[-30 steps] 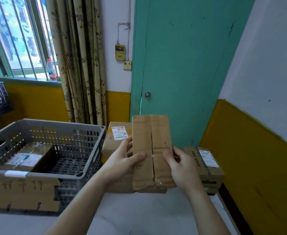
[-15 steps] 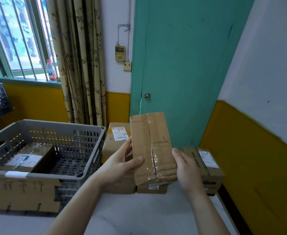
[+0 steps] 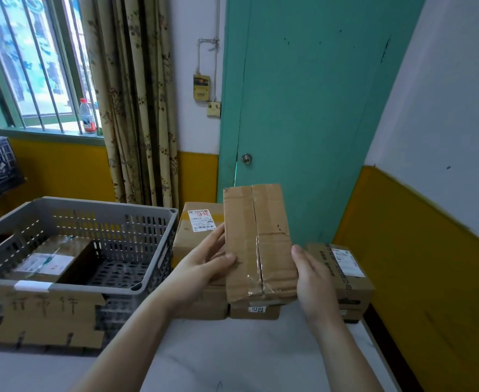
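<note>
- With the left hand point(image 3: 204, 267), grips the parcel point(image 3: 258, 239) from its 9 o'clock side: thumb pressed on the taped top face, fingers wrapped round the left edge and behind.
- With the right hand point(image 3: 316, 281), braces the opposite edge from 3 o'clock: thumb straight along the cardboard, fingers out of sight beneath, so cannot tell whether curled or flat.
- Holds the parcel in the air between the two palms, touching both, above the far part of the white table point(image 3: 232, 360).
- Carries it with the long axis running roughly 12 to 6, far end raised toward 12, taped seam facing up at the camera.
- Hangs it just in front of the labelled carton point(image 3: 195, 230) at 10 o'clock, with the small box point(image 3: 348, 273) at 3 o'clock, beyond the right hand.
- Finds the grey crate point(image 3: 159, 222) at 9 o'clock of the parcel, on the left hand's side, with a brown box point(image 3: 51, 258) lying on its floor toward the left.
- Looks like a check of the faces, then probably a swing to 9 o'clock into the crate.
- Calls for the left hand to lead, being the nearer one, and for lifting clear of the crate's right wall before lowering.
- Risks a slip at the right edge, judging by the glossy tape there.
</note>
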Demonstrator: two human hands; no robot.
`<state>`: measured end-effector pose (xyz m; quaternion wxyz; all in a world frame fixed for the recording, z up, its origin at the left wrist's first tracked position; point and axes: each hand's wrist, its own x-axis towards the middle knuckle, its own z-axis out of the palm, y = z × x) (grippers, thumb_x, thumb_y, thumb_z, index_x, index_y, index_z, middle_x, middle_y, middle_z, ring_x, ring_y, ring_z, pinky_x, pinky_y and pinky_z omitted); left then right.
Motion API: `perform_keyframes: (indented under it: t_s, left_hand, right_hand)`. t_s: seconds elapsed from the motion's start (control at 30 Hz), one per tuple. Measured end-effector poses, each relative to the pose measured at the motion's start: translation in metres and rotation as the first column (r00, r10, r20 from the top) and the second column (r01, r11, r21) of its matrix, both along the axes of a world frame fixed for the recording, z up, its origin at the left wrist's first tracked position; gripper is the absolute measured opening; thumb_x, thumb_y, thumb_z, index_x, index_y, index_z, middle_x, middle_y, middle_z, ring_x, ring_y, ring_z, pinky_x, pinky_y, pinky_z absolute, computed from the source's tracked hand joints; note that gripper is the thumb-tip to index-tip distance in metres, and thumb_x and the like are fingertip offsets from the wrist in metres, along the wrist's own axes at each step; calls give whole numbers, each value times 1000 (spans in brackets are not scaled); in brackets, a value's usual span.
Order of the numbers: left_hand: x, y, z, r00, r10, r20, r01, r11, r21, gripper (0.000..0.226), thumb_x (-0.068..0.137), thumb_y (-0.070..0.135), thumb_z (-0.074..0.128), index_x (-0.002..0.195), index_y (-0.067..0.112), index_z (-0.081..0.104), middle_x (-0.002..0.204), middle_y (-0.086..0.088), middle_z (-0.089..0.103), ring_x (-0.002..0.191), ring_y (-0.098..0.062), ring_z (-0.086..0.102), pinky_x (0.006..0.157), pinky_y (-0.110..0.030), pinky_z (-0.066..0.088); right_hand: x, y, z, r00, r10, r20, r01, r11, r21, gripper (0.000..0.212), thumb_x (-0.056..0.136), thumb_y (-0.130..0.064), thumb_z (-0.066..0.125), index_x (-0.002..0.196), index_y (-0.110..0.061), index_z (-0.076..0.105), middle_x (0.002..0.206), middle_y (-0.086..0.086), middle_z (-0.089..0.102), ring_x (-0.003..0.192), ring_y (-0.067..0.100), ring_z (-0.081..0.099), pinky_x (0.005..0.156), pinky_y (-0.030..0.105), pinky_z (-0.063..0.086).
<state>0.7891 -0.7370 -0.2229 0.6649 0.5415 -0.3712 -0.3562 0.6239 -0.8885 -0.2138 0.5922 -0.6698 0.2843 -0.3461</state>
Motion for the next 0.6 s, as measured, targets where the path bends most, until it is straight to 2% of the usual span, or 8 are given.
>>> perform_keyframes:
  t_s: [0.1, 0.2, 0.3, 0.4, 0.5, 0.6]
  left_hand:
    - [-1, 3, 0, 997, -17, 75, 15, 1000, 20, 80, 92, 17, 71, 158, 40, 32, 153, 11, 54, 141, -15, 52, 110, -40, 50]
    - [0, 4, 1, 994, -19, 105, 15, 999, 35, 81, 96, 11, 69, 160, 38, 29, 153, 10, 54, 141, -18, 52, 113, -46, 48]
    - [0, 5, 2, 992, -21, 125, 16, 999, 36, 78, 98, 5, 64, 160, 38, 29, 152, 11, 55, 139, -16, 55, 110, -42, 51]
    - [-4, 2, 3, 998, 28, 61, -29, 1000, 3, 71, 98, 9, 67, 155, 38, 37, 148, 11, 59, 133, -15, 60, 100, -34, 56]
    - [-8, 0, 4, 993, 102, 65, -103, 995, 2, 72, 89, 26, 76, 149, 43, 40, 142, 12, 62, 124, -11, 66, 92, -30, 60]
    - [-9, -1, 2, 988, 118, 101, -120, 993, 10, 76, 88, 25, 73, 154, 38, 36, 142, 8, 63, 127, -15, 64, 98, -36, 59]
  right_hand:
    - [0, 0, -1, 1000, -14, -3, 14, 999, 32, 37, 110, -37, 45, 100, -35, 81, 102, -14, 79, 98, 2, 73, 91, 34, 53]
    - [0, 1, -3, 1000, -16, -12, 16, 999, 44, 38, 110, -38, 45, 102, -28, 81, 101, -9, 80, 99, 8, 74, 95, 39, 54]
    - [0, 1, -5, 1000, -14, -5, 14, 999, 43, 37, 109, -39, 45, 102, -27, 80, 101, -7, 80, 100, 12, 74, 98, 42, 55]
    - [0, -1, -6, 1000, -1, 4, 1, 999, 34, 36, 109, -41, 45, 104, -29, 80, 103, -8, 80, 101, 11, 74, 95, 42, 56]
    - [1, -1, -6, 998, 53, 43, -55, 998, 36, 35, 110, -38, 43, 108, -35, 78, 104, -6, 80, 100, 13, 76, 80, 32, 59]
    - [0, 0, -3, 992, 110, 56, -111, 994, 3, 31, 110, -37, 45, 119, -44, 73, 112, -15, 77, 103, 3, 73, 74, 16, 57]
